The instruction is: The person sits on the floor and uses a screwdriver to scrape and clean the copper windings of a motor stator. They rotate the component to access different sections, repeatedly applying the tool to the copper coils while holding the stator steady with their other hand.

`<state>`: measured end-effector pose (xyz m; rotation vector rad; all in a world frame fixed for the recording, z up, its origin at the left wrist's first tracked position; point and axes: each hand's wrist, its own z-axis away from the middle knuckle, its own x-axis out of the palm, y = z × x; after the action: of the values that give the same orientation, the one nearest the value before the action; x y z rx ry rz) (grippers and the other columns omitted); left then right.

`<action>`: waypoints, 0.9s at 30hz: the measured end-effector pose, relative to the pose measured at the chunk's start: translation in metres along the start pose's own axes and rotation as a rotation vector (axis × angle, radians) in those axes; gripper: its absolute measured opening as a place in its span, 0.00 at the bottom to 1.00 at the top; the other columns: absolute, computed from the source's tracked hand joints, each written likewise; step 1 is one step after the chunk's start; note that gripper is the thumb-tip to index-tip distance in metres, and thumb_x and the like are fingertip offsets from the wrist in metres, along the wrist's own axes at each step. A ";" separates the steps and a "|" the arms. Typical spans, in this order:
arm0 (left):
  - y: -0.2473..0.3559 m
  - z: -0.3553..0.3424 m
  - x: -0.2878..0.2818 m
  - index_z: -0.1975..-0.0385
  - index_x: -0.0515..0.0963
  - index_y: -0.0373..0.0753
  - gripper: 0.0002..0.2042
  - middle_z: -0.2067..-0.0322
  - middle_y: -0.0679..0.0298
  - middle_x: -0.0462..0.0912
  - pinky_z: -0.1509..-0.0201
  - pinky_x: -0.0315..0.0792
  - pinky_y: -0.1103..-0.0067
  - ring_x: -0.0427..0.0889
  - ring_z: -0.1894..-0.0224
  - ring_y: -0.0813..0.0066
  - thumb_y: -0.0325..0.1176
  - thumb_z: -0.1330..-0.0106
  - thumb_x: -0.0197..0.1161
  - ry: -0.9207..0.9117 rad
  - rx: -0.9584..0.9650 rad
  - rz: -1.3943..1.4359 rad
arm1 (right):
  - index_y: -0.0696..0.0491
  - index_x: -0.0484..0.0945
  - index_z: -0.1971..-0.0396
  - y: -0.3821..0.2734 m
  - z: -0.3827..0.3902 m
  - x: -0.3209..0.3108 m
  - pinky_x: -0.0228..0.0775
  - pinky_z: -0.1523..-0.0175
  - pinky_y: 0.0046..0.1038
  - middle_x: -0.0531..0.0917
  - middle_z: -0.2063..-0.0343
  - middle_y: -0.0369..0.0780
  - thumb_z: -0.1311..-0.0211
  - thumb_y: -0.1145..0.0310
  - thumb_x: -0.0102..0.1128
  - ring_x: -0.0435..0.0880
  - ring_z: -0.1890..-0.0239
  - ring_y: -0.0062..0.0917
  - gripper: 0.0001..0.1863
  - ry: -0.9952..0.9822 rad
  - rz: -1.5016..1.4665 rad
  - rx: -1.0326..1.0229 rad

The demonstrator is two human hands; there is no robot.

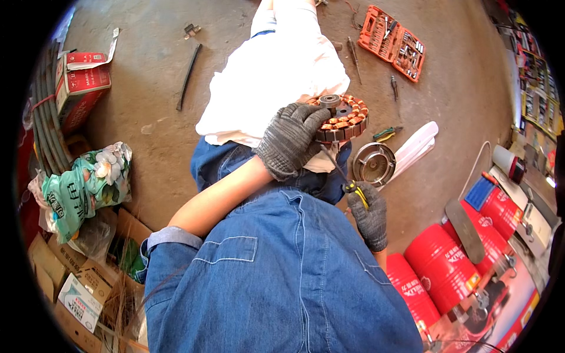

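Note:
My left hand (288, 140), in a dark grey knit glove, is closed on the edge of a round motor stator (352, 122) with copper windings. A metal bearing (329, 101) stands up at the stator's centre, beside my fingers. My gloved right hand (371, 219) is wrapped round the yellow and black handle of a screwdriver (356, 189). Its shaft slants up and left to just below the stator; whether the tip touches is hidden. A white cloth (265, 88) covers my lap under the work. Right of my knees, a round metal motor cover (374, 164) lies on the floor.
An orange socket set case (379, 56) lies unfolded at the far right, near screwdrivers (354, 56) and pliers (388, 133). A black bar (189, 77) lies at the far left. Red drums (441, 267) stand at right; cardboard boxes (88, 276) and a red box (82, 88) line the left.

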<state>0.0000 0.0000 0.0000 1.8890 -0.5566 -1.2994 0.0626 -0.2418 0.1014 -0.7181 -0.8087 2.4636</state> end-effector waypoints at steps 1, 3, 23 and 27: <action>0.001 -0.002 -0.001 0.43 0.73 0.41 0.31 0.50 0.51 0.77 0.43 0.70 0.62 0.76 0.49 0.50 0.39 0.49 0.71 0.019 -0.014 0.016 | 0.58 0.78 0.52 0.004 0.002 0.000 0.73 0.50 0.27 0.82 0.59 0.41 0.37 0.70 0.63 0.81 0.57 0.23 0.15 0.030 -0.037 -0.018; 0.001 -0.005 -0.003 0.44 0.74 0.40 0.29 0.53 0.51 0.78 0.45 0.71 0.62 0.77 0.51 0.49 0.39 0.48 0.70 0.054 -0.040 0.042 | 0.59 0.78 0.55 0.017 0.001 0.003 0.73 0.51 0.27 0.82 0.61 0.40 0.38 0.72 0.64 0.80 0.58 0.23 0.13 0.097 -0.069 -0.066; -0.004 -0.011 -0.005 0.40 0.73 0.45 0.32 0.56 0.53 0.80 0.48 0.72 0.64 0.79 0.55 0.53 0.49 0.45 0.69 0.072 -0.145 0.109 | 0.60 0.76 0.50 0.025 -0.028 0.033 0.70 0.45 0.27 0.79 0.54 0.42 0.34 0.72 0.60 0.78 0.52 0.26 0.15 0.306 -0.003 -0.411; -0.003 -0.010 -0.004 0.39 0.72 0.46 0.33 0.56 0.53 0.80 0.48 0.72 0.65 0.79 0.54 0.53 0.49 0.45 0.70 0.081 -0.138 0.100 | 0.60 0.76 0.50 0.022 -0.028 0.035 0.70 0.45 0.27 0.79 0.54 0.42 0.34 0.72 0.60 0.78 0.52 0.26 0.15 0.307 -0.046 -0.407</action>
<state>0.0069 0.0081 0.0017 1.7696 -0.5004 -1.1616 0.0470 -0.2266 0.0562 -1.1714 -1.1971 2.0914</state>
